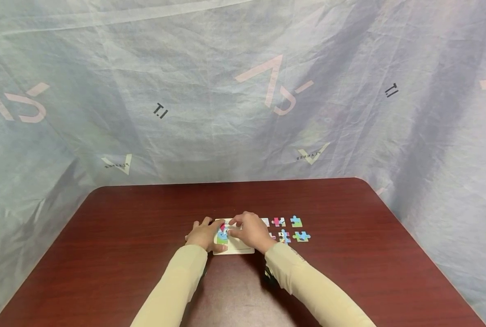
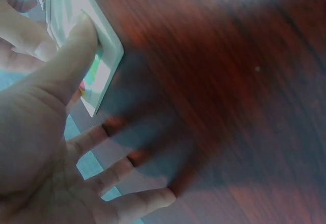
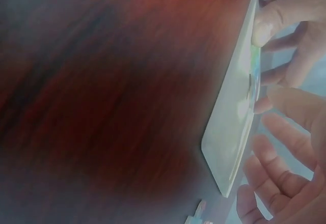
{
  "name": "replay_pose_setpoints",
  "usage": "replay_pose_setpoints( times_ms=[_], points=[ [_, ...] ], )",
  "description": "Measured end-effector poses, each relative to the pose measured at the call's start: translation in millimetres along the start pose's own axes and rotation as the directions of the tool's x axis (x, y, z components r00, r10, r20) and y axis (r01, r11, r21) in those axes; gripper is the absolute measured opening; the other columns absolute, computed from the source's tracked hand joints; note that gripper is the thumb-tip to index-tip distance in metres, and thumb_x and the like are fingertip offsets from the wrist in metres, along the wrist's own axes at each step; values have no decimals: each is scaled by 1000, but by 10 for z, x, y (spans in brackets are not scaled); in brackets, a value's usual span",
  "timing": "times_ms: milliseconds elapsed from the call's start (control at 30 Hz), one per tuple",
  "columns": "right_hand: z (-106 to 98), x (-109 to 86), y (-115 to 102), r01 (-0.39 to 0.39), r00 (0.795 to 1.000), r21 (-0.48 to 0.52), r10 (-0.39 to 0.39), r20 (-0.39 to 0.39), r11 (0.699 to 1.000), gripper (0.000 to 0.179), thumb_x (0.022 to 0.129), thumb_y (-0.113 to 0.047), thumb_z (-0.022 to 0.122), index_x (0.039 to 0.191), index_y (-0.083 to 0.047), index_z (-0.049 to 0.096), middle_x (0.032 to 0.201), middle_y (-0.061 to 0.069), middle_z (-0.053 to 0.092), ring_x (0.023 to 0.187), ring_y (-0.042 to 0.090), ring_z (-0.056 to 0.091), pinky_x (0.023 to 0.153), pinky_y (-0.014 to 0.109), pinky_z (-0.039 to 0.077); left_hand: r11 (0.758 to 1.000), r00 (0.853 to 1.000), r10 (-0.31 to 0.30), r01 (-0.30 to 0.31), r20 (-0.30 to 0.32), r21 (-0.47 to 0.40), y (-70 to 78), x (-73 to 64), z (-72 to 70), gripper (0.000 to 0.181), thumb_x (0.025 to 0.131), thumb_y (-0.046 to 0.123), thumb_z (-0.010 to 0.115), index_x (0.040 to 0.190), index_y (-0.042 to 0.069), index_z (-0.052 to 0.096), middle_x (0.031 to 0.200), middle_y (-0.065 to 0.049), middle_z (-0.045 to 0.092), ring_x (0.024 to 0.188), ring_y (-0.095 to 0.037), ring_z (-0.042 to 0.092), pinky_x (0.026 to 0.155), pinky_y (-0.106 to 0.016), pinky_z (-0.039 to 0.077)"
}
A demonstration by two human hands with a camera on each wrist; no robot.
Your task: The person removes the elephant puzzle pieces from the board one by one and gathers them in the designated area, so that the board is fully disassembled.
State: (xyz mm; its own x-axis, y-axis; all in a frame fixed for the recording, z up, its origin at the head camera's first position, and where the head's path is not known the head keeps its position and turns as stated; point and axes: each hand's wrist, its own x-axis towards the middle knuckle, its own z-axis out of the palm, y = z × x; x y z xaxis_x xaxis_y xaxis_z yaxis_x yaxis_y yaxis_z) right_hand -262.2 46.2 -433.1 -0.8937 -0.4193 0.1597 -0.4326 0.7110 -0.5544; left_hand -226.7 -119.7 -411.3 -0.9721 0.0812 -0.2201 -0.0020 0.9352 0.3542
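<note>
A pale puzzle board (image 1: 241,248) lies on the table with a colourful section (image 1: 222,237) of picture at its left side, partly hidden by the hands. My left hand (image 1: 202,235) is at the board's left edge. In the left wrist view its thumb (image 2: 81,35) rests on the board (image 2: 113,51), and the other fingers spread over the table. From the right, my right hand (image 1: 252,230) reaches over the board, thumb and forefinger at the picture section. In the right wrist view the right thumb (image 3: 290,102) is by the picture area, with the other fingers loosely bent.
Several loose puzzle pieces lie right of the board, among them a red-and-white one (image 1: 278,222), a blue-and-green one (image 1: 296,221) and another blue-and-green one (image 1: 302,236). The dark red wooden table (image 1: 145,227) ends at a grey printed cloth (image 1: 210,150) behind.
</note>
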Motion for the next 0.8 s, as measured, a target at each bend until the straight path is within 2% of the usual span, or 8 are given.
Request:
replay_pose_setpoints(
  times_ms=[300,800],
  points=[
    [77,82,-27,15,1000,-84,-13,26,996,16,86,-19,81,100,-12,80,91,7,68,89,26,64,73,40,52,1000,1000,5,-5,-1,4,17,-30,-31,76,83,30,87,149,18,52,148,-19,44,131,-46,40,92,-74,44],
    [86,152,-74,7,997,-184,7,78,983,16,86,-21,83,100,-15,78,90,5,63,92,25,61,75,39,52,1000,1000,-13,13,4,15,25,-17,-19,76,83,31,86,149,18,51,149,-18,44,132,-45,40,91,-72,45]
  ],
)
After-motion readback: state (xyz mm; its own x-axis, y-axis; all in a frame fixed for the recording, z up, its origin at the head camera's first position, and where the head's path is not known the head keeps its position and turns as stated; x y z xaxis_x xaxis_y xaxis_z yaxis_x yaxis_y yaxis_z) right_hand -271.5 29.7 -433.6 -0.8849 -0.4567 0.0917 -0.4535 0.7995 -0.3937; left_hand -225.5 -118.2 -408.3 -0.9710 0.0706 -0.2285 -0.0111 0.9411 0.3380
